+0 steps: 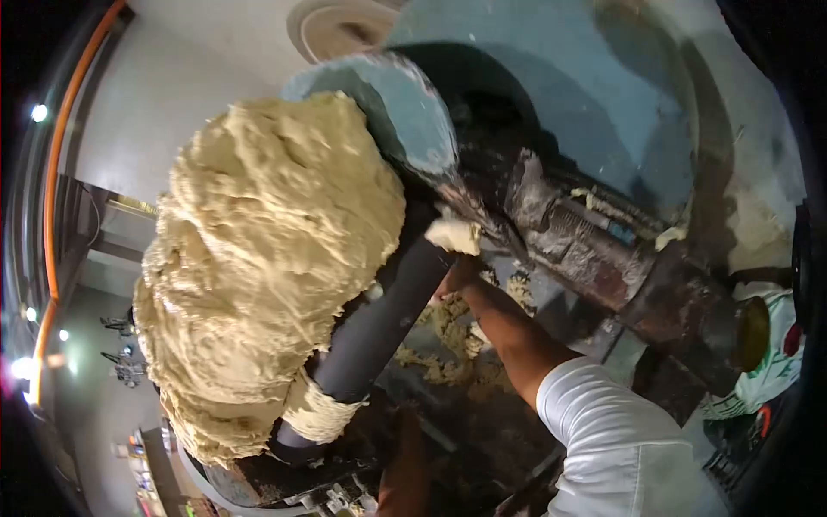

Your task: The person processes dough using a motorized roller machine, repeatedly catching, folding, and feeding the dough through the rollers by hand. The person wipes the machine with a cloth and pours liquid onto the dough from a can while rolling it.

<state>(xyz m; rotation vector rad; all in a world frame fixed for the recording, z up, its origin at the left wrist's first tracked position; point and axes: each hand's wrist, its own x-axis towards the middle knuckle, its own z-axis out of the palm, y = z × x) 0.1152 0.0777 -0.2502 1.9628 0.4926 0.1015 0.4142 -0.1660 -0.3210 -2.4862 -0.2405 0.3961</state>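
A huge mass of pale, sticky dough [267, 258] bulges over a dark grey cylindrical bar [379, 314] of a machine. My right hand [457, 277] reaches in at the bar's near side, close to its upper end. The bar and shadow hide most of its fingers, so its grip is unclear. Just above that hand, a small lump of dough [453, 234] clings to the bar's end. More dough [323, 412] wraps round the lower end. My left forearm [405, 474] rises from the bottom edge into shadow below the bar; its hand cannot be made out.
A worn blue round metal part [405, 112] stands behind the dough. Rusty, dough-crusted machinery [603, 250] extends to the right. Dough scraps [457, 345] lie on the surface below the bar. A white and green bag [771, 345] is at far right. An orange pipe [56, 198] runs along the left.
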